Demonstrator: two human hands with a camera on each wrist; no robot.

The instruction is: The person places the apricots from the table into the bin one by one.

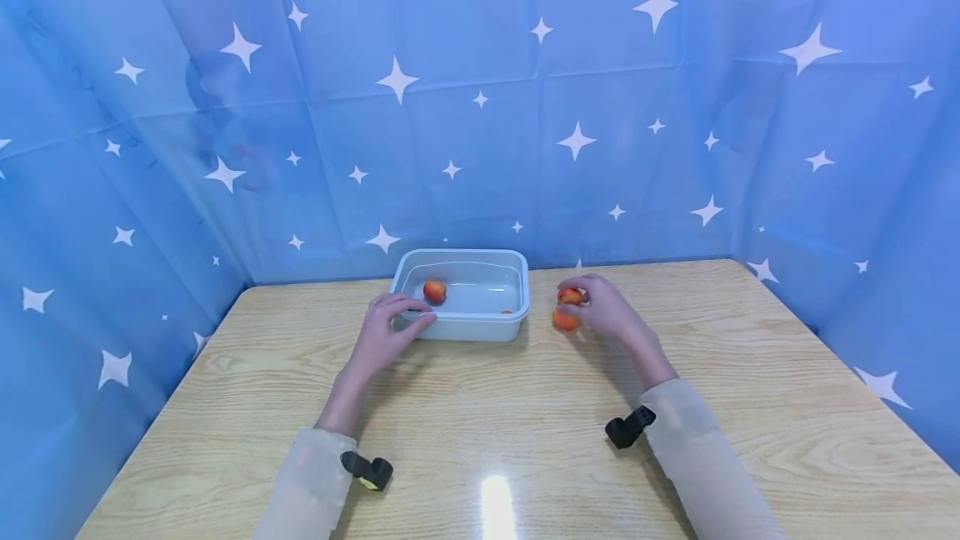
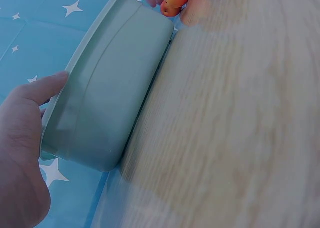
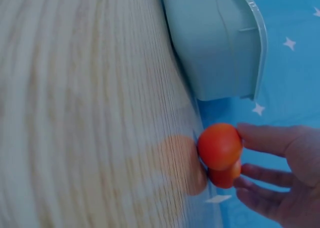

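Note:
A pale blue-green plastic tub (image 1: 480, 327) stands at the far side of the table. My left hand (image 1: 384, 332) pinches its near left rim, the thumb (image 2: 50, 87) outside and the fingers mostly hidden behind the wall. Inside the tub lies a red-orange apple (image 1: 435, 291), and a sliver of another red fruit (image 1: 506, 312) shows above the front rim. To the right of the tub, two small apples sit close together on the table. My right hand (image 1: 606, 307) has its thumb and fingers around the farther apple (image 1: 570, 296); the nearer apple (image 3: 220, 146) lies by the thumb.
The wooden table (image 1: 465, 407) ends at a blue curtain (image 1: 480, 140) with white stars, just behind the tub. Each sleeve carries a black wrist camera (image 1: 630, 427). A bright light reflection lies on the table near the front.

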